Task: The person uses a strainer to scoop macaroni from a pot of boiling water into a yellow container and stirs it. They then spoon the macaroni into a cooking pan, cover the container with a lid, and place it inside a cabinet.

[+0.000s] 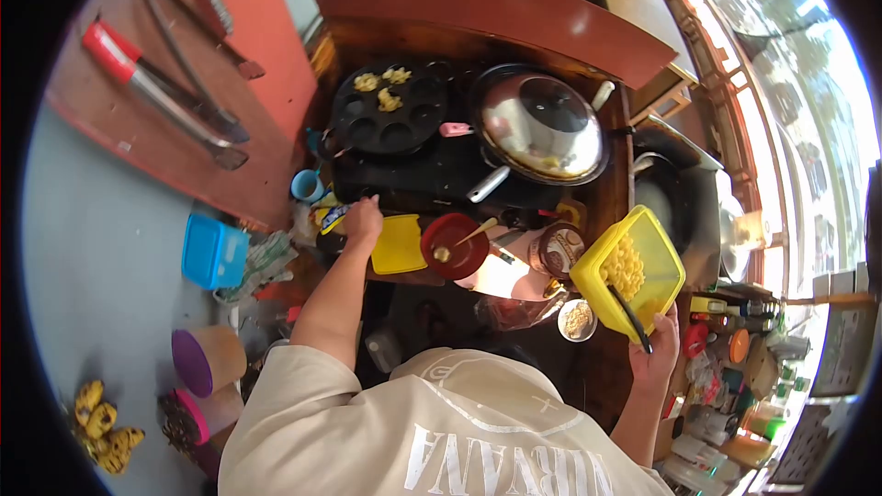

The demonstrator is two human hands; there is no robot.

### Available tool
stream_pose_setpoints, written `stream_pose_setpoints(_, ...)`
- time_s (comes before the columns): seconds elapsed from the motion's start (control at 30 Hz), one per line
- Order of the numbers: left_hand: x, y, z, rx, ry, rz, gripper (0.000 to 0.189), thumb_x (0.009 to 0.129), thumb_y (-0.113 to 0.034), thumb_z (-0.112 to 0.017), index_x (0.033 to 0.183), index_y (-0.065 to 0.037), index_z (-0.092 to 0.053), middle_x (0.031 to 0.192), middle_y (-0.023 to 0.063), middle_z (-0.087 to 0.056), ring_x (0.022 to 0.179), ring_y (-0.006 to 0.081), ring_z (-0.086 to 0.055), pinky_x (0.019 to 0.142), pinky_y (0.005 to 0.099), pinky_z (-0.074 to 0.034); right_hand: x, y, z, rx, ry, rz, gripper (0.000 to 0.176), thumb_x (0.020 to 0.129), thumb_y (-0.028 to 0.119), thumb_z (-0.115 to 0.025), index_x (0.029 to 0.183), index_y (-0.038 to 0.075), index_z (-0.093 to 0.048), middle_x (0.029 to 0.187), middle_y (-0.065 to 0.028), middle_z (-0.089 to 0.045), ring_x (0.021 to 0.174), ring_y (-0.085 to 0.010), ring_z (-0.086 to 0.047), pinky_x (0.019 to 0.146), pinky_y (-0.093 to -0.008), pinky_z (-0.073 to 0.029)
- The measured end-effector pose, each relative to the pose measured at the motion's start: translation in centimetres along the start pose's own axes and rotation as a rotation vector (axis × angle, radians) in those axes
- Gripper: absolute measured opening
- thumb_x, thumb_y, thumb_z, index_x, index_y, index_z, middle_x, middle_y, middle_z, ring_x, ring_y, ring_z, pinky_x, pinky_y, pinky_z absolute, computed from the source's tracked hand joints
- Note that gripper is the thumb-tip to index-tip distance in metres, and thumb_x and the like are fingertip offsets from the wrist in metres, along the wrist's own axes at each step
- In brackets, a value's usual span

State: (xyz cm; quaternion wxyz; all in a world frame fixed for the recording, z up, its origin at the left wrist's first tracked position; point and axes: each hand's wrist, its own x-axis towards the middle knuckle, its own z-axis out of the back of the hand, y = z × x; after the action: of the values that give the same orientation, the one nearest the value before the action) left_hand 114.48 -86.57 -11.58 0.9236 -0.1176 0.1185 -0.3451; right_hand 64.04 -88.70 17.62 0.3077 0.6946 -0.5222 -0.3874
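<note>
Wears a beige shirt with large white lettering, filling the bottom centre of the frame. Holds a yellow tub tilted at centre right, with the fingers of the right hand gripping its lower edge. Keeps pale yellow pieces and a dark-handled utensil inside that tub. Has a small white bowl of crumbly food just beside it, lower left.

Reaches the left hand to the front edge of the black stove, left of centre, fingers curled; cannot tell whether they grip anything. Has a yellow lid just beside that hand, then a red bowl with a wooden spoon to the right. Shows, at upper left of centre, a black pan with round hollows and three clumps of food; to its right, a larger pan under a domed glass lid.
</note>
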Motion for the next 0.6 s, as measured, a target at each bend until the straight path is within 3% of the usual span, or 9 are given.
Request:
stream_pose_setpoints(0.13, 2.6, 0.9, -3.3, -0.095, -0.092, -0.021, 0.045, 0.099, -0.036, -0.046, 0.087, 0.003, -0.066, 0.087, 0.0224, -0.069, 0.080, 0.0376, -0.068, 0.068, 0.0470, -0.052, -2.2, 0.1, 1.8, -0.029, -0.108, 0.019, 0.042, 0.079, 0.001, -0.056, 0.121, -0.001, -0.051, 0.118, -0.0150, -0.060, 0.107, -0.0254, -0.061, 0.096, -0.0384, -0.050)
stream_pose_setpoints(0.2, 2.8, 0.9, -3.4, -0.776, 0.125, 0.464, 0.043, 0.100, -0.035, -0.049, 0.083, 0.002, -0.062, 0.076, 0.0153, -0.067, 0.064, 0.0270, -0.066, 0.051, 0.0387, -0.048, -3.0, 0.0, 2.3, -0.020, -0.148, 0.028, 0.041, 0.080, 0.001, -0.056, 0.121, -0.001, -0.051, 0.118, -0.0148, -0.060, 0.108, -0.0253, -0.061, 0.096, -0.0384, -0.050)
stream_pose_setpoints(0.23, 2.8, 0.8, -3.2, -0.770, 0.131, 0.453, 0.043, 0.100, -0.035, -0.049, 0.083, 0.002, -0.062, 0.076, 0.0153, -0.067, 0.064, 0.0270, -0.066, 0.051, 0.0387, -0.048, -3.2, -0.1, 2.4, -0.016, -0.168, 0.030, 0.041, 0.080, 0.001, -0.055, 0.121, 0.000, -0.051, 0.117, -0.0147, -0.060, 0.108, -0.0251, -0.061, 0.096, -0.0383, -0.050)
stream_pose_setpoints(0.3, 2.7, 0.8, -2.8, -1.075, 0.229, 0.596, 0.041, 0.100, -0.040, -0.049, 0.085, -0.002, -0.055, 0.065, 0.0051, -0.055, 0.048, 0.0122, -0.049, 0.039, 0.0263, -0.034, -3.6, -0.2, 2.6, -0.008, -0.178, 0.030, 0.041, 0.080, 0.001, -0.055, 0.121, 0.000, -0.051, 0.118, -0.0146, -0.060, 0.108, -0.0251, -0.061, 0.096, -0.0384, -0.050)
stream_pose_setpoints(0.47, 2.9, 1.3, -2.8, -1.336, 0.312, 0.682, 0.040, 0.102, -0.038, -0.045, 0.089, -0.002, -0.053, 0.066, 0.0059, -0.054, 0.045, 0.0118, -0.042, 0.039, 0.0261, -0.031, -3.1, -0.8, 2.9, -0.001, -0.151, 0.014, 0.039, 0.080, 0.000, -0.054, 0.119, 0.000, -0.051, 0.117, -0.0142, -0.060, 0.108, -0.0248, -0.060, 0.097, -0.0383, -0.049)
stream_pose_setpoints(0.53, 3.3, 2.3, -3.4, -1.435, 0.324, 0.723, 0.041, 0.102, -0.039, -0.044, 0.089, 0.000, -0.052, 0.065, 0.0061, -0.054, 0.044, 0.0120, -0.041, 0.039, 0.0266, -0.030, -2.4, -1.4, 1.8, 0.001, -0.124, 0.008, 0.029, 0.085, 0.001, -0.053, 0.114, 0.000, -0.052, 0.111, -0.0135, -0.063, 0.101, -0.0221, -0.066, 0.087, -0.0345, -0.057)
stream_pose_setpoints(0.6, 3.5, 2.5, -3.4, -1.626, 0.481, 0.789, 0.045, 0.102, -0.041, -0.042, 0.086, 0.000, -0.053, 0.063, 0.0059, -0.052, 0.043, 0.0117, -0.037, 0.039, 0.0260, -0.029, -1.9, -1.8, 0.8, 0.005, -0.117, -0.011, 0.026, 0.085, 0.001, -0.053, 0.111, 0.001, -0.052, 0.110, -0.0132, -0.063, 0.100, -0.0220, -0.066, 0.086, -0.0343, -0.057)
